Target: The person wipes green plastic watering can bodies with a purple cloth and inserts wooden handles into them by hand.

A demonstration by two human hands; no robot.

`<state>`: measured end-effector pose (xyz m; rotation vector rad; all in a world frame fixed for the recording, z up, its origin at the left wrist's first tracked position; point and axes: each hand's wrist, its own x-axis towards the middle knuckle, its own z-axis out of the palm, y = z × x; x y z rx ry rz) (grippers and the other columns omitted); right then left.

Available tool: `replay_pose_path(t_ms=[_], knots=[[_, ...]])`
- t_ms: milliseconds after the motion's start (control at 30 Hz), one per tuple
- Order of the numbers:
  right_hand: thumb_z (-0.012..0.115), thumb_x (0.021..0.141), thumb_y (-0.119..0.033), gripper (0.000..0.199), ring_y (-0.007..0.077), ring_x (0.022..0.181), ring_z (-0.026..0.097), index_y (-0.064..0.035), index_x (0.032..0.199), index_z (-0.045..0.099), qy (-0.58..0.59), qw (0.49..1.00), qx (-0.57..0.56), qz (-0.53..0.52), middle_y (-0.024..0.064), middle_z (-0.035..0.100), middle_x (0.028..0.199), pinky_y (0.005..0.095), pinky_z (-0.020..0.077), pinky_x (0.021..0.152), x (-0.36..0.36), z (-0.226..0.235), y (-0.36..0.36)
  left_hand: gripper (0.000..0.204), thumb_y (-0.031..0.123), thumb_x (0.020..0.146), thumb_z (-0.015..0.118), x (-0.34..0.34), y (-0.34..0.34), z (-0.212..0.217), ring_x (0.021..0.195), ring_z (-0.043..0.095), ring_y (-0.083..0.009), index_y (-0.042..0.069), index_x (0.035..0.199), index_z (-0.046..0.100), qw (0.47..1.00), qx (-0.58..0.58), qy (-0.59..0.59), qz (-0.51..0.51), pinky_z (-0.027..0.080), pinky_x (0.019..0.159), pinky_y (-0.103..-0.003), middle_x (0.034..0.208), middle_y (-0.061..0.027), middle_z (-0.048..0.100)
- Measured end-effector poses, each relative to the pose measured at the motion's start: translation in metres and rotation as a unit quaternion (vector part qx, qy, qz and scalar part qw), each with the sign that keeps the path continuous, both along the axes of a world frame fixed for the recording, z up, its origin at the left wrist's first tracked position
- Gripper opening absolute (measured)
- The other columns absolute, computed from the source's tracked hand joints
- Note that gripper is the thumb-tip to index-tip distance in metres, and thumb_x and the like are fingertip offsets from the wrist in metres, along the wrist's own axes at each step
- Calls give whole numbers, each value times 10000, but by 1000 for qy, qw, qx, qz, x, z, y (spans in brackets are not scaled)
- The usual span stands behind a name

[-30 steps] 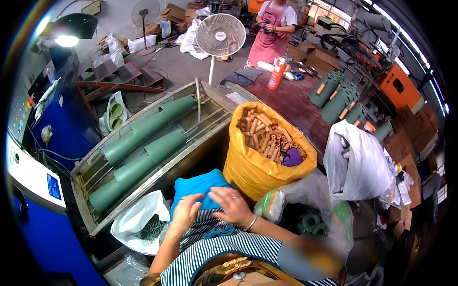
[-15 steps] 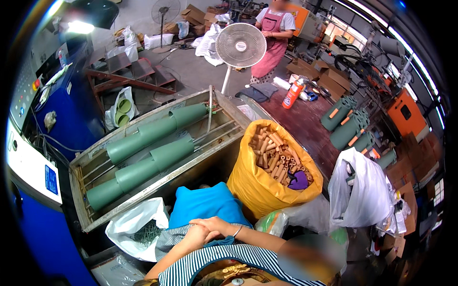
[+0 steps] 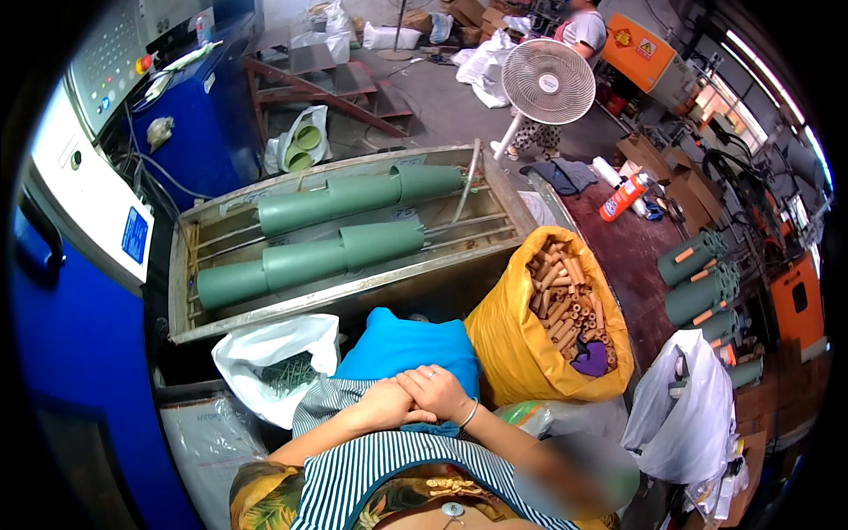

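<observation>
My hands are folded together in my lap, over a striped apron [image 3: 331,406] and beside a bright blue cloth [image 3: 415,344]. My right hand [image 3: 437,393], with a ring and a bracelet at the wrist, lies across my left hand [image 3: 384,406], its fingers closed together over it. The left fingers are closed and partly hidden underneath. No object shows in either hand. Just ahead stands a yellow sack [image 3: 503,327] filled with short tan tubes [image 3: 565,300], with a purple piece among them. A white bag [image 3: 234,353] of thin green pieces [image 3: 287,373] sits to the left.
A metal trough [image 3: 353,287] ahead holds green flared pipes [image 3: 309,256] on rods. A white fan [image 3: 548,81] and a person [image 3: 583,31] are beyond. At right, a dark red table [image 3: 609,230] carries an orange spray can [image 3: 625,196] and green cylinders [image 3: 693,287]. A blue-and-white machine [image 3: 97,194] stands left.
My view has swung left and down, so the trough and sack sit differently in it. My right hand has shifted further over my left. The far person has turned and moved right.
</observation>
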<state>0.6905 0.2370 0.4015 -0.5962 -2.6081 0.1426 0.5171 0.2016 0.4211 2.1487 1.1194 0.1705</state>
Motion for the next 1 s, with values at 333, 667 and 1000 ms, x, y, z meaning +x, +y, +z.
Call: replay_pose_path(t_ms=[333,667,1000], knots=[[620,757,-219,394,227,788,648,-3,1083,667,-2,999,-4,43,53,664,819,364,521,835,-2,-12,-1,659,648,859,582,-7,-3,6,873,650,-397,3,921,700,998,-58,19,-23,512,813,-469,866,-216,687],[610,735,-167,422,201,748,630,16,1113,649,-5,994,85,73,55,631,808,333,527,812,-25,26,7,605,598,844,662,-24,-6,15,881,642,-373,9,980,691,994,14,-110,16,518,786,-437,917,-190,683],[591,766,-178,333,155,625,572,-25,1060,617,19,993,25,114,3,546,714,294,483,651,-35,41,7,500,475,880,693,-39,-5,19,959,654,-341,0,1036,683,978,-124,-168,15,519,830,-400,1003,-196,695]])
